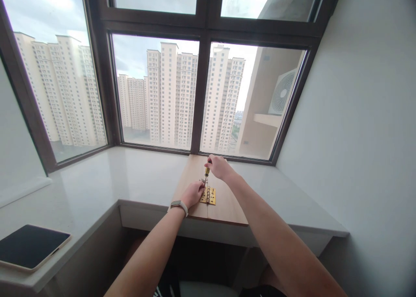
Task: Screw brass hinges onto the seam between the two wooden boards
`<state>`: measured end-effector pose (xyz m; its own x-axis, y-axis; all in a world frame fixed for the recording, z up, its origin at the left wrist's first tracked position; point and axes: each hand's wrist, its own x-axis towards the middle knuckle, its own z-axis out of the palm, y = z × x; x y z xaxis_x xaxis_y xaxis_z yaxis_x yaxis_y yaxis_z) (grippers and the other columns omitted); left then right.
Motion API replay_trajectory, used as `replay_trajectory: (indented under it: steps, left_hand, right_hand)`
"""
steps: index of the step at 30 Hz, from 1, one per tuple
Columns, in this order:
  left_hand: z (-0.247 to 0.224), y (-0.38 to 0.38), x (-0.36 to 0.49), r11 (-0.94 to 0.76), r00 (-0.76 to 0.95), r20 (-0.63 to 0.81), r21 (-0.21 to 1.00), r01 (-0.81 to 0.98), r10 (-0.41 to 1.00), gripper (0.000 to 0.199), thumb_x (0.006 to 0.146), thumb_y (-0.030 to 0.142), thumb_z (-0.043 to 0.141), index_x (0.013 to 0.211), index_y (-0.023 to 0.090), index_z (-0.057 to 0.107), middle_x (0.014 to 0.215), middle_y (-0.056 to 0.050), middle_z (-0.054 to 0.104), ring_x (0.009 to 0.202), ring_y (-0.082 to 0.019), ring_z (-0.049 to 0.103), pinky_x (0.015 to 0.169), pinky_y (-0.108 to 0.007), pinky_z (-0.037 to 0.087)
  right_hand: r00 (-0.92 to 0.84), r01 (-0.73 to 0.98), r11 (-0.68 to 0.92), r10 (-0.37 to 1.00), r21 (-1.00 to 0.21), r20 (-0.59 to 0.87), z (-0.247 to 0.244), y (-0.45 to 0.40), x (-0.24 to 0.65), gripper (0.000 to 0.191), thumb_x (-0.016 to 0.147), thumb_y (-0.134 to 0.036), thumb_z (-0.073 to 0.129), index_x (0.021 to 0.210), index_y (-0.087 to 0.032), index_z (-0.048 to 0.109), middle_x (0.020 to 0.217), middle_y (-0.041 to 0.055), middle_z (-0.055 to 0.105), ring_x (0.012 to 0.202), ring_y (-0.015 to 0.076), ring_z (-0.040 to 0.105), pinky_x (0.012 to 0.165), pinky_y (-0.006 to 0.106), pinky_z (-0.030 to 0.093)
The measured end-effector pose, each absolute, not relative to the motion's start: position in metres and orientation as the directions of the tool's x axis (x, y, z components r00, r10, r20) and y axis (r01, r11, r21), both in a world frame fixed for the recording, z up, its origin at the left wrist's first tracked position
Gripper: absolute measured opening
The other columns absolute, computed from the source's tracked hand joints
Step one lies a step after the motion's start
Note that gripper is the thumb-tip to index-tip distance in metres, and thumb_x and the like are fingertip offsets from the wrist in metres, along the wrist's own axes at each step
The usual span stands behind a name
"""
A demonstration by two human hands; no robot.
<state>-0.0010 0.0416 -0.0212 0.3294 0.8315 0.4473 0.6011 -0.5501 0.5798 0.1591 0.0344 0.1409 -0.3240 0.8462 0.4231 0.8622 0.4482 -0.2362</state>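
Observation:
A gold-coloured hinge (212, 196) lies across the seam between two light wooden boards (224, 206) on the white sill. My right hand (219, 167) is closed round the top of a screwdriver (207, 171) with a yellow handle, its shaft pointing down at the hinge's far left part. My left hand (194, 193), with a banded wrist, rests at the hinge's left edge, fingertips pressed together near the screwdriver's tip. Whatever those fingertips hold is too small to make out. Some small metal pieces show just beyond them.
A tablet with a dark screen (32, 246) lies on the sill's left arm. Dark-framed windows (196, 93) rise behind the white sill (143, 175), and a white wall (357, 115) stands on the right. The sill's front edge runs close beneath my forearms.

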Motion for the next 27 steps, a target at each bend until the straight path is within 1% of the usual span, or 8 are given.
replay_trajectory:
  steps: [7, 9, 12, 14, 16, 19, 23, 27]
  left_hand:
    - [-0.0209, 0.0417, -0.001, -0.55, 0.329, 0.447, 0.579, 0.602, 0.832, 0.012, 0.095, 0.02, 0.055, 0.089, 0.019, 0.065, 0.095, -0.009, 0.073, 0.085, -0.021, 0.065, 0.077, -0.029, 0.045]
    - [-0.021, 0.0422, -0.0009, -0.55, 0.327, 0.448, 0.584, 0.598, 0.832, 0.012, 0.095, 0.02, 0.056, 0.089, 0.019, 0.066, 0.095, -0.009, 0.073, 0.086, -0.021, 0.065, 0.077, -0.029, 0.046]
    - [-0.0217, 0.0429, -0.0008, -0.557, 0.332, 0.453, 0.584, 0.59, 0.827, 0.012, 0.095, 0.02, 0.056, 0.089, 0.019, 0.066, 0.095, -0.009, 0.072, 0.086, -0.021, 0.065, 0.077, -0.029, 0.046]
    - [-0.0219, 0.0428, -0.0009, -0.557, 0.332, 0.454, 0.581, 0.594, 0.827, 0.013, 0.095, 0.02, 0.056, 0.089, 0.019, 0.066, 0.094, -0.009, 0.072, 0.085, -0.021, 0.065, 0.076, -0.029, 0.045]
    - [-0.0213, 0.042, -0.0009, -0.549, 0.326, 0.449, 0.581, 0.601, 0.832, 0.012, 0.095, 0.02, 0.056, 0.09, 0.019, 0.067, 0.094, -0.009, 0.072, 0.085, -0.021, 0.065, 0.076, -0.029, 0.045]
    - [-0.0193, 0.0401, -0.0008, -0.535, 0.321, 0.435, 0.584, 0.611, 0.841, 0.011, 0.095, 0.02, 0.057, 0.091, 0.019, 0.067, 0.095, -0.009, 0.073, 0.086, -0.021, 0.065, 0.077, -0.029, 0.045]
    - [-0.0173, 0.0383, -0.0007, -0.531, 0.322, 0.428, 0.591, 0.608, 0.845, 0.011, 0.095, 0.019, 0.057, 0.092, 0.019, 0.067, 0.095, -0.009, 0.073, 0.086, -0.021, 0.065, 0.078, -0.029, 0.046]
    - [-0.0179, 0.039, -0.0005, -0.539, 0.322, 0.439, 0.591, 0.6, 0.839, 0.01, 0.094, 0.017, 0.057, 0.09, 0.019, 0.066, 0.094, -0.008, 0.073, 0.085, -0.02, 0.065, 0.078, -0.03, 0.046]
  right_hand:
    - [-0.295, 0.892, 0.411, 0.845, -0.189, 0.446, 0.1405, 0.0322, 0.1575, 0.023, 0.098, -0.04, 0.062, 0.097, -0.017, 0.066, 0.092, 0.0087, 0.072, 0.09, 0.0212, 0.065, 0.074, 0.028, 0.039]
    - [-0.31, 0.867, 0.445, 0.835, -0.225, 0.456, 0.1406, 0.0313, 0.1576, 0.018, 0.097, -0.036, 0.064, 0.101, -0.019, 0.067, 0.096, 0.0071, 0.073, 0.093, 0.0202, 0.065, 0.076, 0.027, 0.04]
    - [-0.36, 0.804, 0.52, 0.812, -0.289, 0.46, 0.1403, 0.0321, 0.1591, 0.013, 0.096, -0.024, 0.063, 0.108, -0.021, 0.068, 0.105, 0.0046, 0.074, 0.097, 0.0172, 0.065, 0.08, 0.025, 0.042]
    - [-0.382, 0.778, 0.539, 0.814, -0.323, 0.437, 0.14, 0.0337, 0.1606, 0.016, 0.095, -0.017, 0.059, 0.107, -0.022, 0.069, 0.104, 0.0035, 0.074, 0.093, 0.0154, 0.066, 0.079, 0.024, 0.043]
    - [-0.377, 0.775, 0.521, 0.835, -0.356, 0.402, 0.1401, 0.0348, 0.1617, 0.017, 0.095, -0.016, 0.058, 0.105, -0.021, 0.07, 0.096, 0.0025, 0.074, 0.084, 0.014, 0.067, 0.075, 0.023, 0.043]
    - [-0.353, 0.782, 0.499, 0.848, -0.374, 0.395, 0.1408, 0.0343, 0.1616, 0.015, 0.094, -0.018, 0.06, 0.103, -0.022, 0.071, 0.091, 0.0013, 0.074, 0.075, 0.0127, 0.066, 0.071, 0.023, 0.043]
    - [-0.32, 0.81, 0.487, 0.834, -0.327, 0.45, 0.1404, 0.0317, 0.1588, 0.008, 0.093, -0.022, 0.064, 0.095, -0.021, 0.072, 0.089, 0.0023, 0.074, 0.079, 0.0145, 0.065, 0.073, 0.024, 0.041]
    - [-0.269, 0.847, 0.447, 0.828, -0.288, 0.492, 0.1381, 0.0313, 0.1559, 0.013, 0.094, -0.031, 0.066, 0.092, -0.019, 0.069, 0.086, 0.0049, 0.073, 0.082, 0.0173, 0.065, 0.073, 0.026, 0.04]
